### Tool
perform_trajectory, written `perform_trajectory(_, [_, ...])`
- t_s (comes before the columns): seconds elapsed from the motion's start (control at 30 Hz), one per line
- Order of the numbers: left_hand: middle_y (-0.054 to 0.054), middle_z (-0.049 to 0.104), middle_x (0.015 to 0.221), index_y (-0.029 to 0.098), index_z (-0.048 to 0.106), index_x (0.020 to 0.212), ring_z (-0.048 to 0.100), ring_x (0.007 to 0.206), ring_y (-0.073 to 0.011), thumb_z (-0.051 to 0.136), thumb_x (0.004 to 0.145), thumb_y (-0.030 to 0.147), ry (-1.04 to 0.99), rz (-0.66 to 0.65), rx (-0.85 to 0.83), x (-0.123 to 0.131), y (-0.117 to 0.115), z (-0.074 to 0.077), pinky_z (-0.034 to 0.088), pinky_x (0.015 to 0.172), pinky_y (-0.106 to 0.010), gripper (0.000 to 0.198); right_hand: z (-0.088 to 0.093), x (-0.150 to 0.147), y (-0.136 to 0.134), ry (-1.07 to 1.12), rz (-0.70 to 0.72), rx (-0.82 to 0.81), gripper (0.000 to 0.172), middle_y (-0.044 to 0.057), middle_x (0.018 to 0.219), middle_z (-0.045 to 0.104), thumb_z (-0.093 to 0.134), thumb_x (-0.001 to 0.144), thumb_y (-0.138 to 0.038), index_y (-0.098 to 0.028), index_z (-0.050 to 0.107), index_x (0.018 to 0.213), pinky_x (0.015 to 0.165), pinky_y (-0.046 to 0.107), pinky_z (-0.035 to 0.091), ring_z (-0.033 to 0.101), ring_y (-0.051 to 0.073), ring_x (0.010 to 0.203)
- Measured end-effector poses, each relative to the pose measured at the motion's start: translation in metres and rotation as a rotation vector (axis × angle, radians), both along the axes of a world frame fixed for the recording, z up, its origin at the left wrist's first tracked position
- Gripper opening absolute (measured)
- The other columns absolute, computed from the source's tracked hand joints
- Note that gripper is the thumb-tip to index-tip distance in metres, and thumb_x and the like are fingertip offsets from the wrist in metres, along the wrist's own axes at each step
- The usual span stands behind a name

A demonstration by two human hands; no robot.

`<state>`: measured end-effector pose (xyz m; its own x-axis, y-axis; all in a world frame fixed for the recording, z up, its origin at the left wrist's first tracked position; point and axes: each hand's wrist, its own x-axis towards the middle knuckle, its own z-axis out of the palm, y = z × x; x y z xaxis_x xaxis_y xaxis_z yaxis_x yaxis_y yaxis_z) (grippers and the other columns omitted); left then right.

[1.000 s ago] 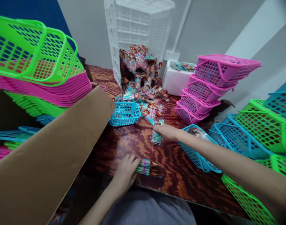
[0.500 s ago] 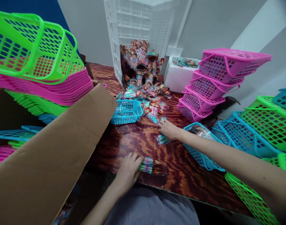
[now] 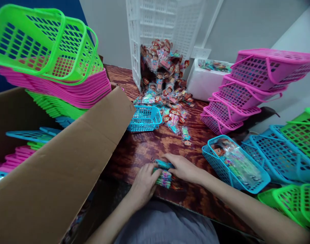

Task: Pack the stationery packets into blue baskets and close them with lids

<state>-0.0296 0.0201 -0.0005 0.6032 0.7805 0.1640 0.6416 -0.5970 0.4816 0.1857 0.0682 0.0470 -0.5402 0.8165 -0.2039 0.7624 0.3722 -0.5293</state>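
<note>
My left hand (image 3: 144, 183) is closed round the left end of a small stack of clear-wrapped doll packets (image 3: 164, 179) near the table's front edge. Just behind that stack, my right hand (image 3: 181, 166) grips a teal doll packet (image 3: 162, 164), bringing it against the stack and my left fingertips. One loose doll packet (image 3: 186, 136) lies flat farther back. To the right, a blue basket (image 3: 208, 152) holds wrapped dolls, their faces and green lower parts showing through the plastic.
A blue basket (image 3: 144, 127) stands left of centre, before a heap of doll packets (image 3: 167, 89) spilling from a white crate (image 3: 134, 51). Nested baskets (image 3: 68, 84) rise from a cardboard box (image 3: 94, 132) at left. Pink baskets (image 3: 228, 112) and a white foam box (image 3: 204, 81) stand at right.
My right hand has come back toward me with a teal packet, meeting my left hand at the stack. The left hand stays on its stack. The view has shifted slightly.
</note>
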Motion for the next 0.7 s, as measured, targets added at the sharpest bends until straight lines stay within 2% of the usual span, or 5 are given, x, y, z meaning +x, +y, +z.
perform_trajectory(0.1, [-0.008, 0.052, 0.126, 0.023, 0.051, 0.126, 0.048, 0.112, -0.0256, 0.052, 0.082, 0.003, -0.001, -0.011, 0.012, -0.001, 0.001, 0.0, 0.045, 0.094, -0.04, 0.048, 0.003, 0.006, -0.006, 0.06, -0.046, -0.049, 0.043, 0.009, 0.12, 0.065, 0.061, 0.077, -0.009, -0.018, 0.057, 0.119, 0.091, 0.029, 0.041, 0.06, 0.023, 0.111])
perform_trajectory(0.2, [-0.009, 0.054, 0.125, 0.022, 0.051, 0.127, 0.05, 0.11, -0.0258, 0.052, 0.082, 0.003, 0.007, -0.023, 0.039, -0.002, 0.002, -0.004, 0.046, 0.091, -0.041, 0.049, 0.004, 0.014, -0.009, 0.071, -0.056, -0.076, 0.029, 0.006, 0.105, 0.067, 0.059, 0.078, -0.006, -0.018, 0.064, 0.104, 0.085, 0.026, 0.041, 0.061, 0.02, 0.101])
perform_trajectory(0.43, [-0.012, 0.054, 0.126, 0.018, 0.052, 0.127, 0.05, 0.115, -0.0275, 0.053, 0.084, 0.005, 0.007, -0.02, 0.137, -0.001, -0.002, -0.01, 0.047, 0.096, -0.044, 0.045, -0.006, 0.014, -0.012, -0.037, -0.15, 0.057, 0.004, 0.003, 0.09, 0.064, 0.062, 0.085, -0.016, -0.018, 0.063, 0.087, 0.073, 0.025, 0.037, 0.059, 0.017, 0.087])
perform_trajectory(0.6, [-0.018, 0.026, 0.156, 0.016, 0.055, 0.122, 0.019, 0.146, -0.0361, 0.048, 0.085, 0.005, 0.028, 0.024, 0.3, 0.002, -0.002, -0.004, 0.029, 0.113, -0.057, 0.039, -0.009, 0.004, -0.015, -0.11, -0.111, 0.155, 0.003, 0.003, 0.091, 0.063, 0.061, 0.089, -0.019, -0.019, 0.062, 0.086, 0.072, 0.025, 0.037, 0.06, 0.016, 0.085])
perform_trajectory(0.7, [-0.02, 0.019, 0.159, 0.014, 0.041, 0.139, 0.016, 0.147, -0.0353, 0.048, 0.083, 0.005, 0.107, -0.028, 0.327, 0.007, 0.007, 0.005, 0.022, 0.116, -0.059, 0.057, -0.007, -0.001, -0.017, -0.111, -0.074, 0.178, 0.005, 0.004, 0.093, 0.064, 0.06, 0.089, -0.016, -0.019, 0.064, 0.089, 0.074, 0.025, 0.04, 0.062, 0.017, 0.087])
